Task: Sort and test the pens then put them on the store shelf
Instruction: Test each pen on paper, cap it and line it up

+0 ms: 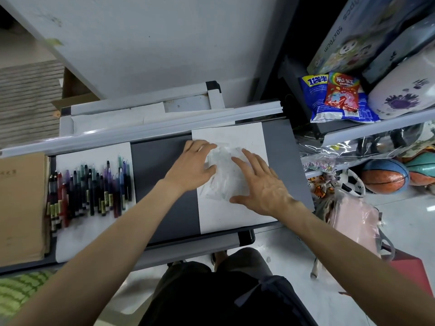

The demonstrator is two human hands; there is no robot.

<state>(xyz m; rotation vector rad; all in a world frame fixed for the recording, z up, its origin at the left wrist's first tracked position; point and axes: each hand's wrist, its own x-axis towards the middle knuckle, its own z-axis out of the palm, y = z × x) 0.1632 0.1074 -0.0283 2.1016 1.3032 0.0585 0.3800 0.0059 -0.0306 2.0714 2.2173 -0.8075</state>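
Several pens in dark, purple, red and teal colours lie side by side on a white sheet at the left of the grey shelf board. On a second white sheet to the right lies a heap of clear plastic wrappers. My left hand rests on the heap's left side with fingers straight. My right hand lies spread on its right side. Neither hand grips anything.
A brown cardboard box stands at the far left of the board. A white rail runs along the back. Store shelves on the right hold snack bags, a white jar and balls. A pink bag sits on the floor.
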